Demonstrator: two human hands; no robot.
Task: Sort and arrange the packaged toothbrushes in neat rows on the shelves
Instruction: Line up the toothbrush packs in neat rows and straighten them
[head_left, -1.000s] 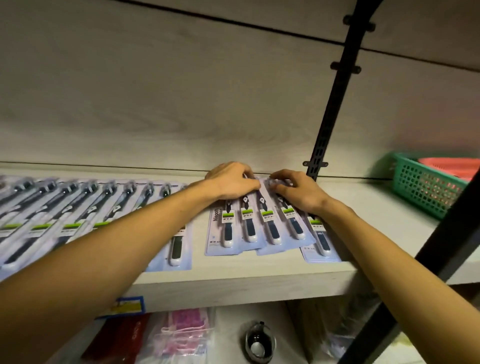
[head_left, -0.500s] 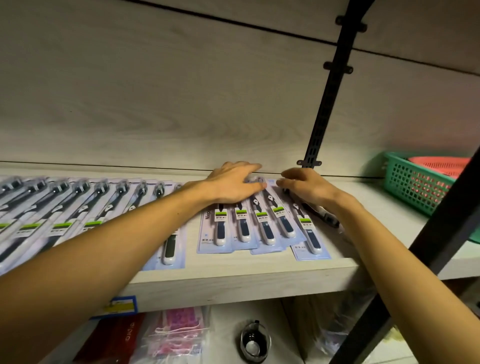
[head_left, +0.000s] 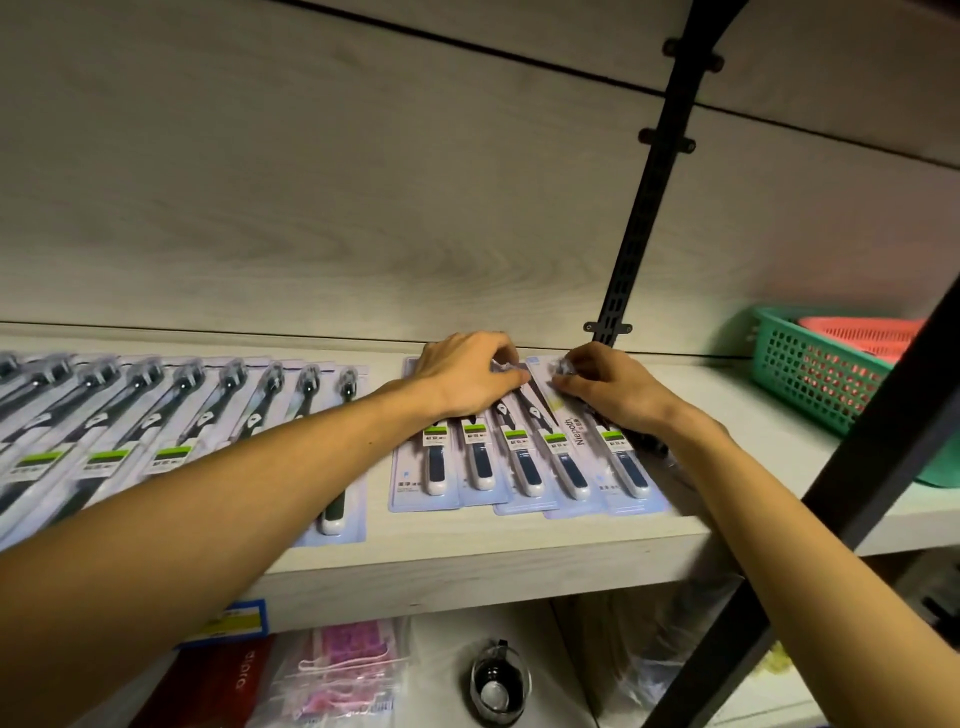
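Left hand (head_left: 467, 376) lay flat, fingers relaxed, pressing the tops of the overlapping toothbrush packs (head_left: 524, 462) on the shelf (head_left: 467, 566). Right hand (head_left: 610, 392), fingers curled, pinched the rightmost pack (head_left: 623, 467) by its top.

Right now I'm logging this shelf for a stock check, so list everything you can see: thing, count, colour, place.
Right toothbrush group: at least five, lilac cards, fanned under both hands.
Left toothbrush row: about nine visible, lilac cards, overlapping.
Shelf: one, pale wood.
Upright rail: one, black, back wall.
Green basket: one, far right; red basket inside.
Price label: one, blue and yellow, shelf edge.
Pink packets: count unclear, lower shelf.
Left hand: rests on packs.
Right hand: fingers curled on a pack's top.
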